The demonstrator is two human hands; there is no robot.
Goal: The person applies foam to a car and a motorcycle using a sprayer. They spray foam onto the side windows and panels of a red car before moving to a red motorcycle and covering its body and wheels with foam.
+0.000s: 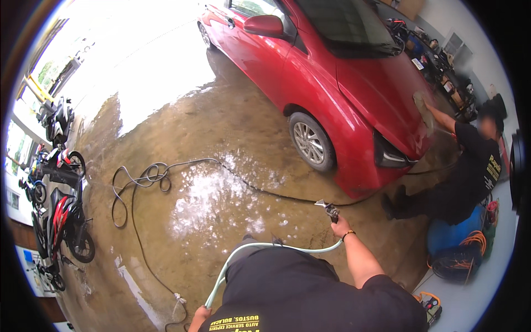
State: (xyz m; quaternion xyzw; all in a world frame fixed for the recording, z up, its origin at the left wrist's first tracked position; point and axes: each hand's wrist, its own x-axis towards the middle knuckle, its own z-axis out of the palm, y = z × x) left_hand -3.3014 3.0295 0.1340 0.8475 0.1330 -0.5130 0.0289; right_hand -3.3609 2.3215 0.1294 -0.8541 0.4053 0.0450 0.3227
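My right hand (341,227) is closed around a metal spray nozzle (328,210) that points toward the front of a red car (332,83). A pale green hose (249,249) arcs from that hand across my black shirt down to my left hand (198,316), which grips it at the lower edge; only part of that hand shows. Patches of white foam (210,199) lie on the wet concrete floor ahead of me.
Another person in black (470,171) crouches at the car's front, wiping the hood with a cloth (423,105). A black hose (144,177) loops over the floor. Motorcycles (61,216) stand at the left. A blue machine with orange cable (453,243) sits at the right.
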